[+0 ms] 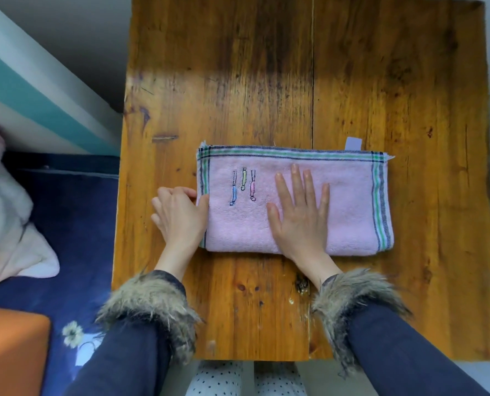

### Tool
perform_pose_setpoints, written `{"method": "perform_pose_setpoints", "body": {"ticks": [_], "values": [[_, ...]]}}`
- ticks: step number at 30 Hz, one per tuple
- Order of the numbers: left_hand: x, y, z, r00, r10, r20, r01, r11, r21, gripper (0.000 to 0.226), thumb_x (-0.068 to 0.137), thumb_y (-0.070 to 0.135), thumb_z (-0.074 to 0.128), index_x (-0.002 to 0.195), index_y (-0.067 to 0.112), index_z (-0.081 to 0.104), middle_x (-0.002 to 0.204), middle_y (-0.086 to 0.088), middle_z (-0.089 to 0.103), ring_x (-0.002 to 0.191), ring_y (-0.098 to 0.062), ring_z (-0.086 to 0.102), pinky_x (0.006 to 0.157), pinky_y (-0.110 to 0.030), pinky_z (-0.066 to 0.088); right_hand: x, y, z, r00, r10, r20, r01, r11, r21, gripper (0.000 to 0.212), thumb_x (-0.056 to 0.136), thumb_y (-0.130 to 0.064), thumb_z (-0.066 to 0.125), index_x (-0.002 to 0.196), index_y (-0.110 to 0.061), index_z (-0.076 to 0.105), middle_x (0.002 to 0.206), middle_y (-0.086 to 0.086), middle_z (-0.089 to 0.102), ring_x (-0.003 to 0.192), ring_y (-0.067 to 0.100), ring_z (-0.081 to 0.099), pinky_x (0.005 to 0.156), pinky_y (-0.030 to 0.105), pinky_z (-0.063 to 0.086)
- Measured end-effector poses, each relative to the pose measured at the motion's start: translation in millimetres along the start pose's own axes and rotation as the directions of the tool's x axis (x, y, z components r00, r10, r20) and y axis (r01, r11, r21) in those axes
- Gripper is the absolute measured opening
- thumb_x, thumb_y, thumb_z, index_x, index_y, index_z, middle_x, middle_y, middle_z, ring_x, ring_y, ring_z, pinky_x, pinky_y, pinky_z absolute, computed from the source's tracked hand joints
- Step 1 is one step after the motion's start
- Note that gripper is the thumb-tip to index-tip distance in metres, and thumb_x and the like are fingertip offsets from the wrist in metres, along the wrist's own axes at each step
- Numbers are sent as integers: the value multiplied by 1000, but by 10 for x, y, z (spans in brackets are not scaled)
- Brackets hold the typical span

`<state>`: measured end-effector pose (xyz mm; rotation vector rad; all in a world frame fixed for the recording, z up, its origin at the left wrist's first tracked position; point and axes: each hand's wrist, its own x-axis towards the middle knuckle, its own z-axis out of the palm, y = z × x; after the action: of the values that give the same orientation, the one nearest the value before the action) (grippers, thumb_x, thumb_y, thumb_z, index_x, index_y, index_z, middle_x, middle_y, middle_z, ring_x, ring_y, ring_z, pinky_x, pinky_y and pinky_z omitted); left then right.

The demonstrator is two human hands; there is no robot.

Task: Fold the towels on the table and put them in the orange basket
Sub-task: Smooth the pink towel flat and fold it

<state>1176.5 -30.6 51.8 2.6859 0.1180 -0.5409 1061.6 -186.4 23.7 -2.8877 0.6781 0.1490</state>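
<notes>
1. A pink towel (295,201) lies folded into a long rectangle near the middle of the wooden table (266,81); its striped green and dark borders run along the far edge and both short ends; three small embroidered figures sit on its left half; a white label (353,144) pokes out beyond the far edge.
2. The right hand (299,212) lies flat on the towel's middle, fingers straight and spread, palm down; it grips nothing.
3. The left hand (178,215) is at the towel's left end; the thumb lies on top of the cloth and the fingers curl at the edge, apparently pinching it, though the fingertips are hidden.
4. Both wrists wear fur-trimmed cuffs (152,304) on dark sleeves; they overlap the table's near edge.
5. An orange basket (12,350), only partly in view, stands at the lower left, well apart from the towel, on a dark blue bedcover (75,224) with a flower print.
6. A pale pink heap of cloth (6,218) lies on that cover, left of the table; a wall with a teal stripe (35,98) rises behind it.
</notes>
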Motion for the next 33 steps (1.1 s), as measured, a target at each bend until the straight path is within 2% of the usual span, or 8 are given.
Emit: {"method": "perform_pose_setpoints", "body": {"ticks": [3,5,8,13,17,23,29,33], "values": [[28,19,-44,999,-23,33,22,1000,7,25,86,36,58,100,17,65,118,-9,51,116,-31,41,93,-43,31,0,-7,-6,1000,9,10,-9,1000,-7,60,93,-46,21,148,-23,19,158,5,10,145,20,3,115,50,-3],[45,15,-103,999,10,46,-8,1000,-28,19,85,36,58,91,19,65,104,-3,61,105,-27,51,89,-41,33,6,-10,-13,1000,11,11,-11,1000,-6,60,93,-46,22,148,-23,20,157,6,11,145,21,4,115,50,-3],[52,-22,-219,987,42,156,2,962,-273,13,84,29,64,86,16,62,85,-1,64,87,-23,61,79,-38,49,3,-16,-16,1000,8,0,-8,1000,-1,60,93,-45,24,148,-22,22,157,6,12,145,22,6,115,50,-3],[92,-78,-442,917,17,399,215,822,-528,26,84,15,66,110,12,62,94,-2,67,89,-13,64,72,-24,51,0,-8,-14,1000,8,25,-8,1000,-8,60,94,-47,18,149,-24,16,158,5,6,145,21,-1,115,49,-8],[50,-17,-452,864,-9,504,307,802,-513,41,86,5,63,125,5,52,101,-4,65,91,-13,63,68,-26,52,-3,33,-21,997,-12,80,13,1000,-23,61,94,-52,7,149,-27,1,157,2,-9,144,18,-14,114,47,-15],[32,59,-431,858,-65,510,345,808,-477,27,85,4,63,111,5,60,101,-6,66,89,-17,64,69,-30,52,48,116,-87,987,-77,138,72,996,43,60,95,-52,12,149,-28,-1,153,-3,-19,142,15,-19,110,43,-22],[-237,195,-565,913,-27,407,271,786,-556,22,85,6,63,107,11,62,100,-4,66,86,-15,66,61,-26,53,-9,333,-346,965,-200,169,186,978,93,57,98,-40,29,149,-23,13,159,3,1,146,19,-4,116,46,-6],[-495,526,-704,938,71,338,175,744,-644,13,84,7,65,95,14,64,98,-6,67,83,-15,68,66,-29,54,-301,558,-573,994,-109,3,101,931,352,43,92,-18,50,135,-12,47,146,11,39,138,26,31,111,46,22]]}}
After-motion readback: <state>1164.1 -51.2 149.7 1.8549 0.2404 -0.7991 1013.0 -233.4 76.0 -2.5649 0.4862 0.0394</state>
